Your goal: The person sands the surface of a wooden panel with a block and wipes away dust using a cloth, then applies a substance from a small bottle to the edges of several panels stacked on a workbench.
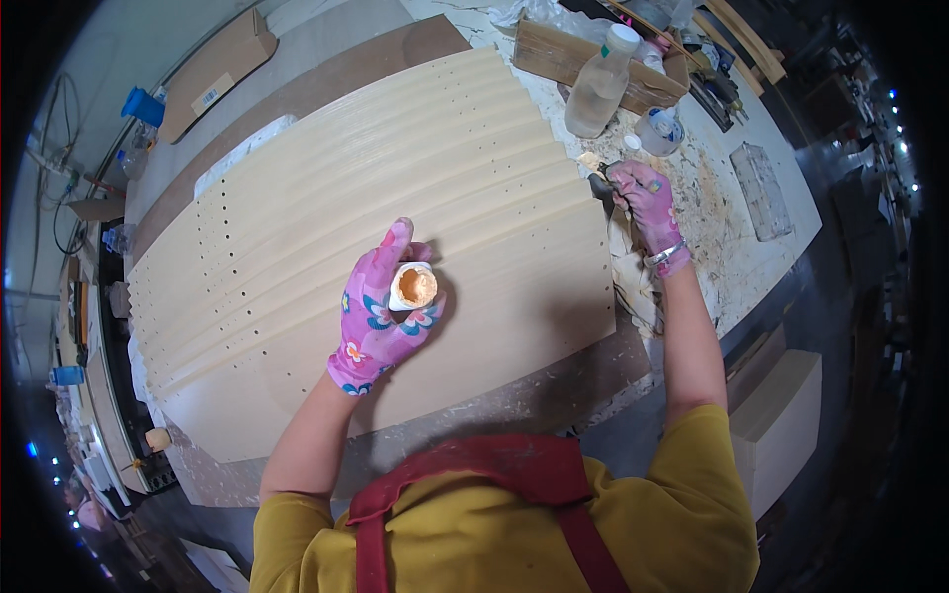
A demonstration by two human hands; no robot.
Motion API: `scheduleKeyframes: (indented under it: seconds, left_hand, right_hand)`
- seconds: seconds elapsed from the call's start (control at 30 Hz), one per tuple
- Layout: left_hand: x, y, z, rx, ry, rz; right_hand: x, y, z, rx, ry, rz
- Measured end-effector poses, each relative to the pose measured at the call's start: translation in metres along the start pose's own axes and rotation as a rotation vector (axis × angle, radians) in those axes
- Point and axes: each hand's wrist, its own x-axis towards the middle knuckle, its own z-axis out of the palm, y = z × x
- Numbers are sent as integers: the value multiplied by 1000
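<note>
My left hand [374, 306], in a pink flowered glove, is wrapped round a small white tub [400, 298] whose open top faces up. Orange-beige paste [419, 288] coats its inside. Below it lies a large pale ribbed panel [326, 212] with rows of small dark holes. At the panel's right edge, my right hand [643, 198], gloved the same way, has its fingers pinched on a small dark flat tool [600, 185]; its exact kind is hard to make out. A beige lump [589, 161] shows close to the tool's far end.
Right of the panel, the stained tabletop [707, 212] carries a clear bottle [597, 89] with a white cap, a small plastic cup [659, 131] and a grey block [760, 191]. A box of tools [563, 59] stands behind them. Cardboard [217, 79] lies at the far left.
</note>
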Motion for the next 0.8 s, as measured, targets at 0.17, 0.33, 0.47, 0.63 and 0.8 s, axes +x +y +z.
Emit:
scheduleKeyframes:
  seconds: [0.17,0.33,0.47,0.63,0.8]
  left_hand:
    - [-2,0,-1,32,-27,-14]
    - [1,1,1,-16,0,33]
    - [-2,-1,3,20,30,38]
    - [-3,-1,-2,-18,-53,14]
    - [-3,-1,2,7,-11,28]
  right_hand:
    - [-4,-2,4,-6,10,-32]
    - [-6,-4,-1,112,78,23]
    - [-7,-16,-10,58,-57,-49]
    - [-1,-38,-14,-203,-80,-71]
    - [21,-40,-30,-269,-204,-211]
